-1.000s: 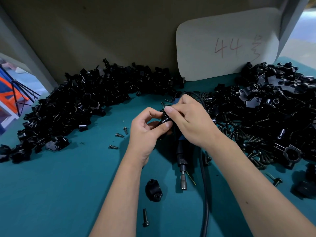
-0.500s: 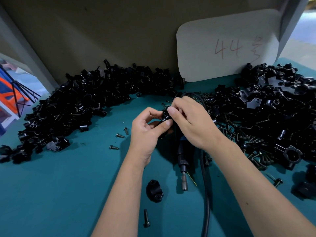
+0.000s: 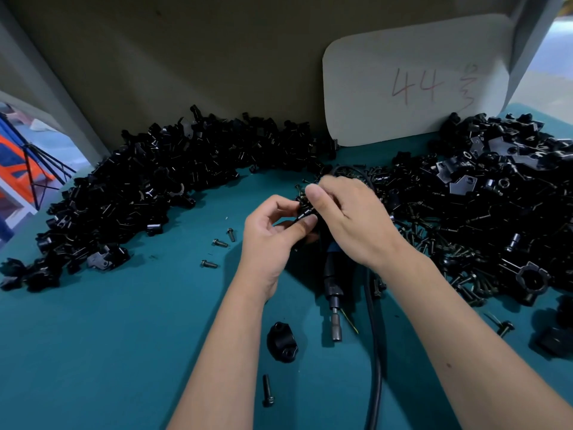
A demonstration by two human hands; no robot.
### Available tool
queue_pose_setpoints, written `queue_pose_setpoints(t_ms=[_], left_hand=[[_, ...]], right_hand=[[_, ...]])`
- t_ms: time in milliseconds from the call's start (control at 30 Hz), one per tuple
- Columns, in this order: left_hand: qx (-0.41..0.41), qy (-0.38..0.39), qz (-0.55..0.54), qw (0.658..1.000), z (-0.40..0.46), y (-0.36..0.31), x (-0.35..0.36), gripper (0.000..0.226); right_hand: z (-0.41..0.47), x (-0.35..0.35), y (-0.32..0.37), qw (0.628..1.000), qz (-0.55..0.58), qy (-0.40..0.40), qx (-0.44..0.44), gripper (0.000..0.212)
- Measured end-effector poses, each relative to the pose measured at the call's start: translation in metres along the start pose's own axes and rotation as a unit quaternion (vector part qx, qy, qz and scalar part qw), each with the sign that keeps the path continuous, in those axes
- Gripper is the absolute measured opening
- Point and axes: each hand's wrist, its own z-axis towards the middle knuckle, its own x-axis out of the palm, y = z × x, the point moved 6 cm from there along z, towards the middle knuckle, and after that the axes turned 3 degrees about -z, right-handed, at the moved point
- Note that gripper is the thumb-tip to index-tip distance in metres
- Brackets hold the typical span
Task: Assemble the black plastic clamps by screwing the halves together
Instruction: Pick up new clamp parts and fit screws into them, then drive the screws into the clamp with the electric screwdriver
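Above the middle of the teal table, my left hand [image 3: 273, 240] pinches a small black clamp part [image 3: 305, 209] between thumb and fingers. My right hand [image 3: 350, 218] meets it from the right, fingertips curled onto the same part; a screw seems to stick out of it, mostly hidden by my fingers. A loose black clamp half [image 3: 281, 338] lies near the table's front, with a single black screw [image 3: 267, 390] below it. An electric screwdriver [image 3: 335, 293] lies under my right hand, bit pointing toward me.
A long heap of black clamp parts [image 3: 148, 187] curves along the back left. A second heap of parts and screws [image 3: 483, 212] fills the right. Three loose screws [image 3: 220, 243] lie left of my hands. The screwdriver cable [image 3: 376, 367] runs forward. A white card [image 3: 415, 79] leans on the back wall.
Both hands stay together on the small part with only slight finger movement. Nothing else on the table has moved.
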Motion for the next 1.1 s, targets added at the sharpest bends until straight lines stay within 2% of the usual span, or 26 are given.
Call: queue_pose_setpoints(t_ms=[133,300,433,533,600,667,700,767,833,933,1000,1033,1100], left_hand=[[-0.046,-0.058,-0.082,0.994,0.001,0.003,-0.007,0.01],[-0.075,-0.064,-0.114,0.989,0.001,0.007,-0.004,0.014],[-0.068,-0.076,-0.054,0.993,-0.001,0.009,0.002,0.028],[-0.095,-0.091,-0.047,0.99,-0.002,0.013,0.001,0.022],[-0.125,-0.107,-0.058,0.985,-0.002,0.015,-0.002,0.02],[-0.151,-0.096,-0.09,0.98,-0.002,0.015,-0.002,0.021],[-0.157,-0.085,-0.114,0.977,-0.001,0.015,-0.001,0.025],[-0.158,-0.076,-0.146,0.974,0.0,0.014,-0.003,0.027],[-0.155,-0.077,-0.149,0.974,0.0,0.011,-0.008,0.025],[-0.16,-0.074,-0.082,0.981,0.0,0.009,-0.02,0.026],[-0.163,-0.063,-0.007,0.985,0.0,0.008,-0.028,0.027],[-0.162,-0.053,0.015,0.985,0.0,0.007,-0.03,0.028],[-0.154,-0.027,0.037,0.987,0.0,0.005,-0.031,0.029]], right_hand=[[-0.004,0.01,-0.004,0.994,-0.053,0.091,0.003,0.041],[-0.005,0.007,0.006,0.996,-0.041,0.077,0.01,0.029],[-0.005,0.007,0.017,0.995,-0.049,0.089,-0.015,0.024],[-0.003,0.004,0.018,0.993,-0.027,0.109,-0.024,0.033],[0.001,-0.008,0.013,1.0,0.008,0.021,0.012,0.036],[-0.001,-0.017,0.0,0.993,-0.036,-0.066,0.096,0.043],[-0.003,-0.015,-0.005,0.984,-0.09,-0.064,0.141,0.048],[-0.009,0.001,-0.013,0.963,-0.17,0.0,0.208,0.065],[-0.014,0.012,-0.015,0.955,-0.169,0.03,0.242,0.075],[-0.014,0.011,-0.024,0.957,-0.089,0.022,0.276,0.065],[-0.016,0.008,-0.029,0.954,0.036,-0.003,0.299,0.046],[-0.017,0.007,-0.03,0.942,0.126,-0.032,0.309,0.04],[-0.014,0.005,-0.03,0.895,0.301,-0.092,0.318,0.032]])
